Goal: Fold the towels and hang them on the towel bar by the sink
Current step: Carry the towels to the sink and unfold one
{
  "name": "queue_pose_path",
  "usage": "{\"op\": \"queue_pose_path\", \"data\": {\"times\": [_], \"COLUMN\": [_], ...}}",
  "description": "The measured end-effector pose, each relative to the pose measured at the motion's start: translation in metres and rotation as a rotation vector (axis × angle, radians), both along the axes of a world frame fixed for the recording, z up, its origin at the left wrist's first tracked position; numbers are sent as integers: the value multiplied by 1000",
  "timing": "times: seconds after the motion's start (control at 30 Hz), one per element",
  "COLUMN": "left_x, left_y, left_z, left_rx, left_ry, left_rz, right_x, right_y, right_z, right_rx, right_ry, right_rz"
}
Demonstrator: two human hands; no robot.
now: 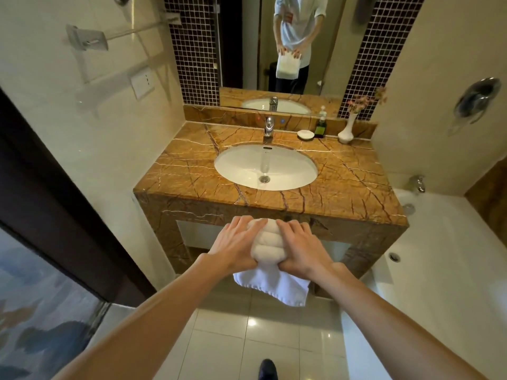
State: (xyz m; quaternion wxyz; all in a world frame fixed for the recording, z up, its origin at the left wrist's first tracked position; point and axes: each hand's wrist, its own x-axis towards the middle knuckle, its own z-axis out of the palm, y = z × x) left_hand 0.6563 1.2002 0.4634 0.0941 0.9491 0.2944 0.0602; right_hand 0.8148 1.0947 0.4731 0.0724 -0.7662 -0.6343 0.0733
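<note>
While your left hand [236, 245] and right hand [301, 248] each pinch the thick white folded towel [264, 242], you look mid-fold; next, keep its edges even.

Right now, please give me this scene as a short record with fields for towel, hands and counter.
towel: white, folded, held before the counter edge, lower end hanging free
left hand: grips its left side
right hand: grips its right side
counter: brown marble, with sink, faucet, soap dish, dark bottle, white vase
</note>
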Motion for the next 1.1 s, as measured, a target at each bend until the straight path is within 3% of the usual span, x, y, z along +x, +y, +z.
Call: {"op": "queue_pose_path", "data": {"times": [0.27, 1.1], "left_x": [101, 290], "left_y": [64, 233], "left_z": [19, 15], "left_rx": [13, 43], "left_ry": [88, -4], "left_rz": [-65, -243], "right_x": [95, 259], "right_y": [49, 194], "right_z": [6, 9], "right_rx": [57, 31], "right_ry": [9, 2], "right_rz": [-31, -249]}}
